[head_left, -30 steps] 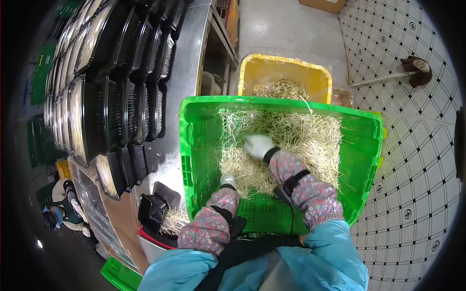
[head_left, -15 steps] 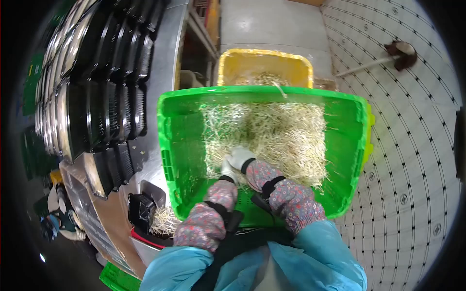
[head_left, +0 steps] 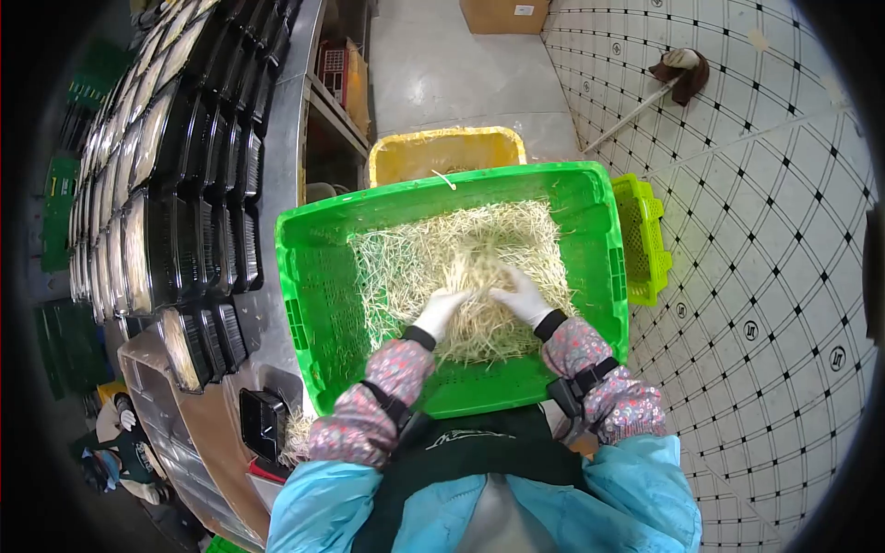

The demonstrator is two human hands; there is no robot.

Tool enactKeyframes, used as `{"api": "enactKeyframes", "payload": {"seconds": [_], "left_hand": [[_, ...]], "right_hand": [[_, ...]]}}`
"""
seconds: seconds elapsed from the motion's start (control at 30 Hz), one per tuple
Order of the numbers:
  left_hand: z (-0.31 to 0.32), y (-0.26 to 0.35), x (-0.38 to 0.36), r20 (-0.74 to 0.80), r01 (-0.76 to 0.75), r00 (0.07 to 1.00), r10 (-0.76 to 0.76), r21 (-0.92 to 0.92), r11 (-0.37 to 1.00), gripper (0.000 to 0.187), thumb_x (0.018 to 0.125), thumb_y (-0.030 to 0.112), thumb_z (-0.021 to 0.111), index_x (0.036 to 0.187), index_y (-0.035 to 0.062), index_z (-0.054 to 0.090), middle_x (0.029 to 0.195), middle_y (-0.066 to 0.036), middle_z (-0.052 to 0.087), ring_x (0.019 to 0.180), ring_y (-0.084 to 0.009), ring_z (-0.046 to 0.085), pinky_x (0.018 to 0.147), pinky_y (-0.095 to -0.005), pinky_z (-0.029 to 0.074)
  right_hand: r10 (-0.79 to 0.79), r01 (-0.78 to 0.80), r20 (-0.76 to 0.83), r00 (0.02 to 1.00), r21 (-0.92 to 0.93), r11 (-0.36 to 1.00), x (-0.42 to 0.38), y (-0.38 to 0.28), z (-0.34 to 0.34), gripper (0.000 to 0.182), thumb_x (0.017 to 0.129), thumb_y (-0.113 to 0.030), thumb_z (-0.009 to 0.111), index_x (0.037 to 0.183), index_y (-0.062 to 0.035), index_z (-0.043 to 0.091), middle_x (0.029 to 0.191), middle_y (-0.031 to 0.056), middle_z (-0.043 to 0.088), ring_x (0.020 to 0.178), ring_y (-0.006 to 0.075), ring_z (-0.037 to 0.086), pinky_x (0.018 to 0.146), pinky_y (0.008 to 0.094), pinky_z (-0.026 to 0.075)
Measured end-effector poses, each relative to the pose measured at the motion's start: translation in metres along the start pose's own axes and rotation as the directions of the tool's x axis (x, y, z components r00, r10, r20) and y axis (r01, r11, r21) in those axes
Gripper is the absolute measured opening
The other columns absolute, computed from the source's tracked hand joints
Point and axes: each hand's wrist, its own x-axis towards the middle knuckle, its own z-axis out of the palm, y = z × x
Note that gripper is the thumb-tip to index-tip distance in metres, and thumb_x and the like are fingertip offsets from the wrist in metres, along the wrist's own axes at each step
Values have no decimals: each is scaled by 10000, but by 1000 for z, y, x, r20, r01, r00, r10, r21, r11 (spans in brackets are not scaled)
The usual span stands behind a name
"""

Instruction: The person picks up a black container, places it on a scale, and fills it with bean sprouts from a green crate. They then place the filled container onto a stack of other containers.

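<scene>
A large green crate (head_left: 442, 396) stands in front of me with a layer of pale, thin bean sprouts (head_left: 396, 267) on its bottom. Both hands wear white gloves and are inside the crate. My left hand (head_left: 442, 311) and my right hand (head_left: 522, 297) face each other with a loose clump of sprouts between them. The fingers curl into this clump, and their tips are partly hidden by it. The clump's upper part is smeared by motion.
Stacks of black plastic trays (head_left: 175, 249) fill the steel table (head_left: 267, 323) on the left. A black tray (head_left: 263, 419) lies beside loose sprouts. Behind the crate is a yellow tub (head_left: 447, 143); right of it, a yellow-green basket (head_left: 645, 241). Another person (head_left: 129, 452) is at lower left.
My hands were close together at the crate's near left; now they are apart, further right, with sprouts between them. The view has shifted, and the crate appears turned, with more of the yellow-green basket showing.
</scene>
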Motion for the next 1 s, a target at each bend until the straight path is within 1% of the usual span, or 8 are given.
{"api": "enactKeyframes", "payload": {"seconds": [0.23,0.47,0.67,0.73,0.8,0.87,0.93,1.0], "left_hand": [[-35,-51,36,-257,-306,917,305,34,951,178,877,92,667,1039,18,671,1003,-36,687,905,-129,623,805,-264,482],[48,-30,23,-402,-202,882,247,151,968,422,878,224,709,1205,-9,580,1084,-57,647,946,-135,601,833,-296,481],[97,8,-49,-87,-110,994,71,-654,749,510,950,321,600,1363,53,467,1154,-76,628,991,-192,599,922,-325,464],[67,-57,-14,-127,-351,934,333,-169,921,616,959,406,546,1432,56,363,1279,-119,563,1144,-229,536,979,-379,437],[87,-10,-54,-229,205,918,-322,-421,884,754,931,444,565,1493,65,235,1471,-151,378,1302,-277,396,1041,-444,376],[38,-33,-45,-155,234,948,-279,-258,937,901,885,401,648,1524,41,124,1578,-160,157,1429,-310,202,1149,-453,207],[31,-8,-48,-337,-110,932,136,96,989,889,887,365,656,1510,-5,142,1563,-203,177,1435,-318,204,1156,-422,210],[4,10,-15,-132,-282,788,601,791,543,830,891,321,653,1483,-39,197,1518,-257,251,1413,-354,256,1145,-411,247]], "right_hand": [[-63,-99,-266,962,-554,827,8,-12,-71,757,807,-424,681,1407,-38,428,1399,230,470,1325,366,408,1124,398,305],[102,-140,-136,985,-301,943,0,-2,-1,804,771,-449,730,1379,-8,445,1376,228,494,1254,353,491,1062,391,379],[-68,91,230,971,-91,992,27,-74,-28,730,765,-427,751,1306,8,524,1223,203,619,1149,284,585,1007,347,418],[-117,171,307,944,-154,973,55,-70,-35,742,795,-459,717,1329,9,504,1280,216,581,1195,280,558,1027,357,403],[-126,249,225,966,-686,684,69,-74,-47,745,831,-495,661,1341,18,489,1329,237,534,1242,280,522,1050,371,386],[-117,149,93,989,-673,724,85,-59,-68,734,836,-508,642,1346,-1,492,1350,226,519,1261,285,503,1059,380,380],[-96,44,-46,994,-642,765,101,-48,-83,724,842,-520,623,1350,-20,495,1371,215,503,1280,290,483,1068,389,373],[15,-89,-115,993,-682,726,113,-43,-93,667,852,-526,595,1343,-82,521,1370,175,518,1280,299,478,1068,388,377]]}}
